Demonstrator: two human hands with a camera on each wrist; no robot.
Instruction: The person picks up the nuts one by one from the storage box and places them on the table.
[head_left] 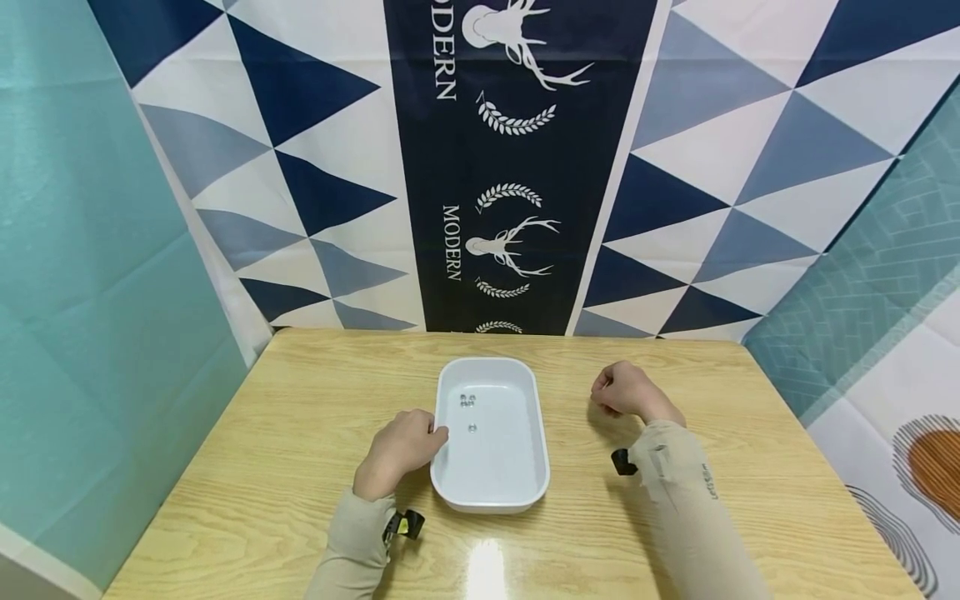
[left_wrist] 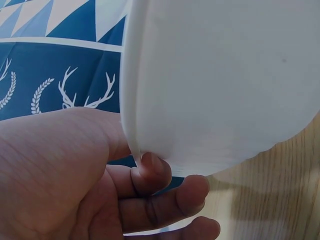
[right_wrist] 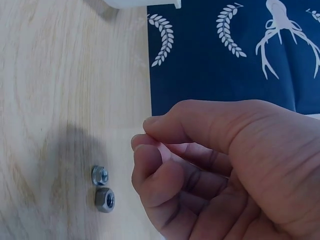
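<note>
A white rectangular tray (head_left: 491,467) lies on the table. My left hand (head_left: 402,446) grips its left rim; in the left wrist view the thumb goes behind the tray wall (left_wrist: 215,85) and curled fingers (left_wrist: 157,172) meet its outer side. Inside the tray are several small metal nuts (head_left: 467,401) in a cluster and a single one (head_left: 472,428) apart. To the tray's right, my right hand (head_left: 628,390) hovers over the table with curled fingers, thumb tip against the index finger. Nothing shows between them. Two hex nuts, a smaller (right_wrist: 100,175) and a larger (right_wrist: 105,200), lie beside its fingertips.
The light wooden table (head_left: 300,417) extends around the tray on all sides. At its back edge hangs a patterned cloth (head_left: 502,250) with deer heads and triangles. A plain teal cloth (head_left: 97,292) borders the left, another printed cloth (head_left: 885,333) the right.
</note>
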